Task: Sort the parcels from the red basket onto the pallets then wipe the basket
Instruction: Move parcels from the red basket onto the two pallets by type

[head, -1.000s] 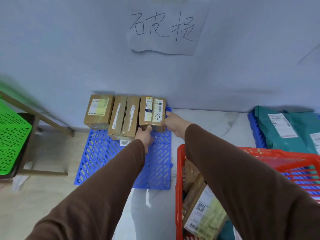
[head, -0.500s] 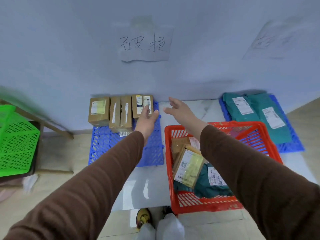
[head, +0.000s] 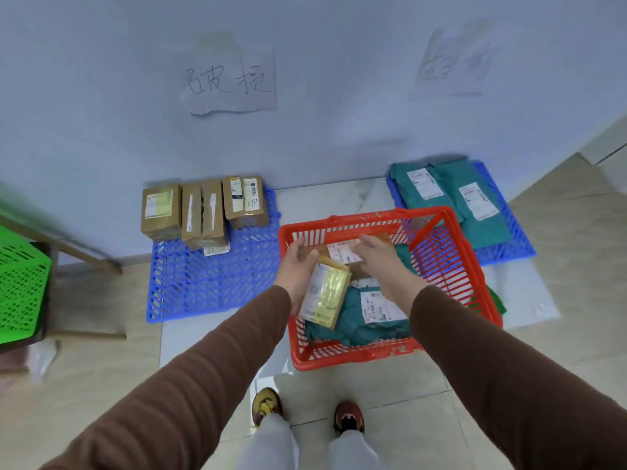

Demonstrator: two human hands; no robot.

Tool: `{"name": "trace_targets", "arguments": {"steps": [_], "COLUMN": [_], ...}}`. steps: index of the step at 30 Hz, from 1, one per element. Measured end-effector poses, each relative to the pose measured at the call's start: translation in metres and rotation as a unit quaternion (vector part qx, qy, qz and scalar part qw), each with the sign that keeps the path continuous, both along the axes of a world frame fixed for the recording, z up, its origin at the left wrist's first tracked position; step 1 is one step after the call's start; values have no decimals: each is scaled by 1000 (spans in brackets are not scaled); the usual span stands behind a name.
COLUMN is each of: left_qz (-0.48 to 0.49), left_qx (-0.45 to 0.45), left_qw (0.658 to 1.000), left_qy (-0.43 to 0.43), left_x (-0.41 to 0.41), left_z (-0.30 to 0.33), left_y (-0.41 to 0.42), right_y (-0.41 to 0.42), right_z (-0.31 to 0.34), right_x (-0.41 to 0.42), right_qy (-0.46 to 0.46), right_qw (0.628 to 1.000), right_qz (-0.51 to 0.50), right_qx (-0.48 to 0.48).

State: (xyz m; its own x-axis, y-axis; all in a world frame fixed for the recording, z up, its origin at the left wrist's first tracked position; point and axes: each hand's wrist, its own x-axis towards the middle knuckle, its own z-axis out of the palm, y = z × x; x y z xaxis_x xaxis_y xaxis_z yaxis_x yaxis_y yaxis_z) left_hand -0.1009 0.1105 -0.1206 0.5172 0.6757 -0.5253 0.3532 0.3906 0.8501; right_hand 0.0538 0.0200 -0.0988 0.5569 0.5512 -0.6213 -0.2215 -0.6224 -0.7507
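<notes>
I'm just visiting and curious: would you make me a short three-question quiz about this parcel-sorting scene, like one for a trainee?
1. True or false: the three brown cardboard boxes stand on the left blue plastic pallet.
2. What lies on the right blue plastic pallet? A) teal mailer bags B) a green crate C) nothing
3. Fill in: both the left hand and the right hand hover over the red plastic ____.

Key: 1 true; 2 A; 3 basket.
</notes>
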Motion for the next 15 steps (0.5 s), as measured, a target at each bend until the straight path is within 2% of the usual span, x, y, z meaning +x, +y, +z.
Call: {"name": "trace_targets", "arguments": {"steps": [5,12,15], "left_qz": [-6,14,4], "left_qx": [8,-14,-12], "left_qw": [996,984,981], "left_qy": [93,177,194], "left_x": [10,11,16], "left_z": [-20,-51,-46], "left_y": [-26,-43,-51], "right_y": [-33,-51,-52], "right_z": [-24,-53,-63], "right_x": [-7,-23,-32], "right_qy": [81,185,210], "right_qw": [995,979,974], "right_qz": [33,52,53], "right_qx": [-37,-65,-63]}}
